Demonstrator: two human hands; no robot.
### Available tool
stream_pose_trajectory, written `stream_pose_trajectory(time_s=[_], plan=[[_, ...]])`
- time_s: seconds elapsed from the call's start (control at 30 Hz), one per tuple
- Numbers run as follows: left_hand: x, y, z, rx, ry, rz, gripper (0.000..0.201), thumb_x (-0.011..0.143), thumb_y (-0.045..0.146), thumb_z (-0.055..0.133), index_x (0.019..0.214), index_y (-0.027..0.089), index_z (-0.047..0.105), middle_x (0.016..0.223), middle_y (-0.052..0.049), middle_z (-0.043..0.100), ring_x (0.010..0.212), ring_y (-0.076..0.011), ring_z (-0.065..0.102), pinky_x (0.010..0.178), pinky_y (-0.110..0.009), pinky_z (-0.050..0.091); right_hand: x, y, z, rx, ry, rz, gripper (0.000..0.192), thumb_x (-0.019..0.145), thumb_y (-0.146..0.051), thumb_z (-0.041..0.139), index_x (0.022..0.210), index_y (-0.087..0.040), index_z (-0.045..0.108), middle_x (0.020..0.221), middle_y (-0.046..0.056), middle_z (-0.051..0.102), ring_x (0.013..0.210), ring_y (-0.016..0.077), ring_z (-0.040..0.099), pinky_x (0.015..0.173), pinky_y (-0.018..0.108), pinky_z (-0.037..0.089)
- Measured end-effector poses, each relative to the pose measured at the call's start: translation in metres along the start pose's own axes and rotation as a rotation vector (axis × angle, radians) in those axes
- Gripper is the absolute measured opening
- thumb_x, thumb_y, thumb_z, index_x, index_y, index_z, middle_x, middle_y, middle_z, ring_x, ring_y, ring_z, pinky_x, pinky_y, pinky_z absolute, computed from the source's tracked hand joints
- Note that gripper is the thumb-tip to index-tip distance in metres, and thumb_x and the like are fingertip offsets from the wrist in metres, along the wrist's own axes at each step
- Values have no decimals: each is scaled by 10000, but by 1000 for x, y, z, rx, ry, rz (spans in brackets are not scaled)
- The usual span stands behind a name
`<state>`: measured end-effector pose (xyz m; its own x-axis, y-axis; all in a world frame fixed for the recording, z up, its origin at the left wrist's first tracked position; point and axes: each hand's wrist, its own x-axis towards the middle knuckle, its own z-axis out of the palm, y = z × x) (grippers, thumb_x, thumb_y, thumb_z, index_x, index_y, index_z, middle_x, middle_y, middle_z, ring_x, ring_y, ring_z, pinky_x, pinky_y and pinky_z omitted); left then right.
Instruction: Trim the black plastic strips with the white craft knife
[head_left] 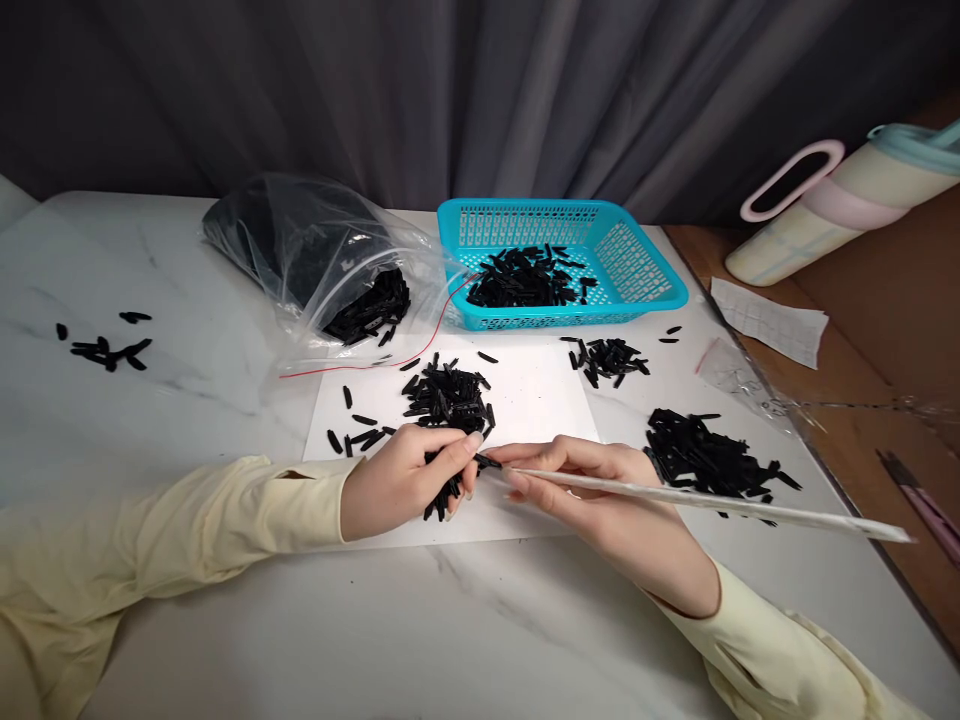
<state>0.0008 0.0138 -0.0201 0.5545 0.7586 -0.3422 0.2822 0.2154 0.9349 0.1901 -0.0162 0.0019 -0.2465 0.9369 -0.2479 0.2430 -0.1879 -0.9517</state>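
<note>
Head view: the left hand [401, 485] has its thumb and fingers pinched at a black piece [489, 461], above the paper [536, 400]. The right hand [622, 520] grasps a pale stick [720, 494] close to its tip, thumb against fingers; whether tip and piece touch, I cannot tell. At far left, scattered pieces [112, 352] lie well apart from the hands. Tabletop [360, 640] spreads between the sleeves, giving room. The basket [517, 222] stands behind. Rightmost, a heap [697, 455] crowds the right hand, and the stick's far end overlaps the table edge.
</note>
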Motion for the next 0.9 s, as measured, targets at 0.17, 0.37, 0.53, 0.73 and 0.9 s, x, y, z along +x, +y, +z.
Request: stream_pose_trajectory(time_s=[0.17,0.37,0.53,0.73,0.9], plan=[[-1,0,-1,-22,-17,-3,402,912,374,374,601,147,487,478,49,477,431,-44,458,418,-139,356,-1,-2,0,-37,7,-41,119,771,-202,649,653,-191,651,964,22,715,790,164,688,698,236,550],[0,2,-1,-32,-31,-28,402,908,388,382,616,142,508,497,47,480,436,-40,461,407,-136,349,1,2,-2,4,-23,-48,125,774,-267,656,680,-185,660,958,46,714,779,181,688,690,270,553],[0,2,-2,-37,-47,-16,397,899,402,402,620,142,513,497,53,469,433,-36,457,402,-132,346,4,4,-2,110,-23,-11,180,741,-335,690,659,-178,658,937,69,716,838,216,683,695,300,565],[0,1,-3,-44,-31,-9,386,894,379,418,600,144,499,490,54,467,425,-38,452,408,-141,347,4,3,-2,156,-44,31,213,736,-357,694,668,-164,635,941,89,711,876,238,676,709,328,576],[0,1,-3,-31,-22,-4,398,891,400,415,594,148,500,495,46,474,428,-51,455,420,-162,353,4,1,-2,126,-32,28,196,752,-341,681,664,-173,630,931,78,715,876,235,677,720,320,572]])
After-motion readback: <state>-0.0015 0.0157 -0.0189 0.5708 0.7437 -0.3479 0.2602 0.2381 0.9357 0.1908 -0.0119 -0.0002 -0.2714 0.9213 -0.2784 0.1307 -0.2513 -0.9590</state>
